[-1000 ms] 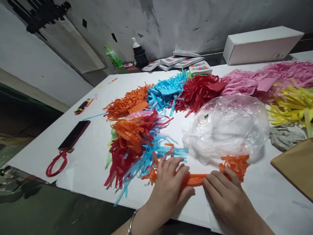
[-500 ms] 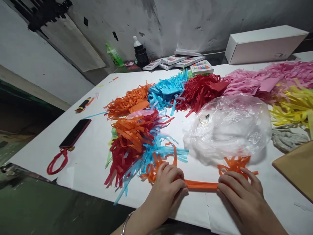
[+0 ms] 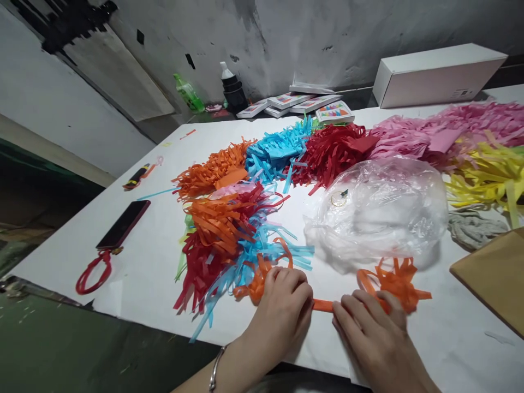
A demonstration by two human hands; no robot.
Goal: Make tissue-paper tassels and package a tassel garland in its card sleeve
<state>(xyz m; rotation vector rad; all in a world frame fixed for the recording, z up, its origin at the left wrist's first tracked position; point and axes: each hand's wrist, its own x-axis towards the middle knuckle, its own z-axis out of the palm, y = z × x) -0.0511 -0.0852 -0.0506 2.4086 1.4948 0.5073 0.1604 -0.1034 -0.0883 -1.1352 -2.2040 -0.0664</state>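
Observation:
Low on the white-covered table, an orange tissue paper tassel (image 3: pixel 322 305) lies crosswise between my hands, its middle rolled into a narrow band. My left hand (image 3: pixel 286 300) is closed over the band's left part; a fringe of orange strips (image 3: pixel 256 281) sticks out beyond it. My right hand (image 3: pixel 370 327) is closed over the right part, with another orange fringe (image 3: pixel 399 284) spreading past its fingers. Only a short stretch of the band shows between the hands. Just left of my left hand is a pile of mixed tassels (image 3: pixel 221 234) in orange, red and light blue.
Orange, blue, red (image 3: pixel 331 150), pink (image 3: pixel 417 136) and yellow tassel heaps line the back. A clear plastic bag (image 3: pixel 385 207) lies ahead of my hands. A phone (image 3: pixel 124 224) with a red cord is left; a brown board (image 3: pixel 495 273) right; a white box (image 3: pixel 438 76) behind.
My right hand has moved left along the orange tassel, nearer to my left hand. The visible band between them is shorter, and more of the right fringe shows.

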